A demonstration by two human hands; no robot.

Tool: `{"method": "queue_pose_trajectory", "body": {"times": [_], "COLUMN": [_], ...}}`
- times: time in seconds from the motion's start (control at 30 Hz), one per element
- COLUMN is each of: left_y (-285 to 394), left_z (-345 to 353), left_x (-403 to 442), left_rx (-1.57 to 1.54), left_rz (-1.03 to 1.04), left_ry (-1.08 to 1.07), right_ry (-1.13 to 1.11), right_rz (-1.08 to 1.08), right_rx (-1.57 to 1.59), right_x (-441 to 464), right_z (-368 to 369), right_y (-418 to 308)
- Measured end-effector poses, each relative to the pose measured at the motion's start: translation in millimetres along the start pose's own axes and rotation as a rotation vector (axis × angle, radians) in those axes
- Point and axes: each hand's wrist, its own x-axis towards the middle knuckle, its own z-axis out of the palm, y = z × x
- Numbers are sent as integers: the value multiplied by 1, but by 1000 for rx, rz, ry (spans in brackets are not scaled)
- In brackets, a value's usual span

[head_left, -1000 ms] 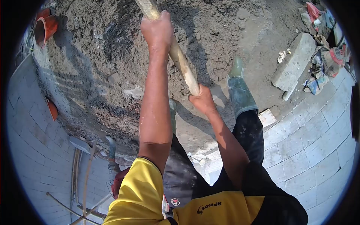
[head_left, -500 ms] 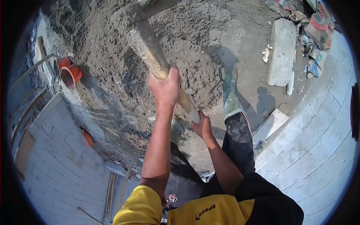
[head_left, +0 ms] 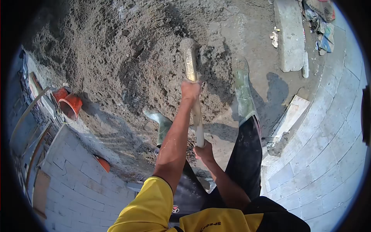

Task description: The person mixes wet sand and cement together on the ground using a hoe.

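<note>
A hoe with a pale wooden handle [head_left: 191,65] slants nearly straight away from me in the head view. My left hand [head_left: 191,90] is closed round the middle of the handle. Lower down, my right hand [head_left: 204,150] grips the handle's near end. The hoe's far end, caked in grey, rests at the heap of wet mortar mix [head_left: 154,58], and its blade is hidden there. My boots [head_left: 243,92] stand on either side of the handle, at the edge of the mix.
Orange buckets [head_left: 70,106] lie at the left by a grey block wall [head_left: 77,166]. On the right are a concrete slab [head_left: 290,36], crumpled sacks [head_left: 324,34], a board [head_left: 291,116] and another block wall [head_left: 328,147].
The hoe's head has come down from the upper left to the mix nearer me. The handle has swung more upright in view, and both hands have moved lower.
</note>
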Motion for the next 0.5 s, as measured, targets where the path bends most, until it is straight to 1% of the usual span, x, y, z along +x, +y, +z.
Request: {"method": "queue_pose_trajectory", "body": {"times": [0.03,0.07,0.1,0.13,0.2,0.23,0.27,0.3,0.33,0.4,0.43,0.47,0.5], "left_y": [-23,-40,-30,-8,68,113,149,185,218,242,238,233,195], "left_z": [-8,-12,-19,-28,-37,-35,-25,-11,2,26,35,43,53], "left_x": [-17,-25,-45,-69,-85,-84,-69,-49,-23,-12,18,48,87], "left_rx": [13,18,-25,-67,-119,-210,-240,-227,-142,1,92,206,278], "left_rz": [20,50,139,212,246,334,445,619,719,853,668,489,319], "left_ry": [53,104,108,116,90,31,19,66,108,258,160,58,-128], "right_ry": [49,120,201,173,234,277,265,217,130,-23,-26,-113,-196], "right_rz": [-119,-305,-485,-399,-444,-593,-728,-779,-827,-729,-732,-450,-159], "right_rx": [-189,-300,-416,-412,-529,-422,-438,-403,-230,-208,-223,144,499], "right_x": [6,-2,-7,-12,19,40,61,76,96,121,115,97,77], "right_z": [-1,4,6,8,4,8,7,11,16,16,28,46,63], "right_y": [49,72,82,65,13,-25,-72,-123,-158,-199,-197,-181,-164]}}
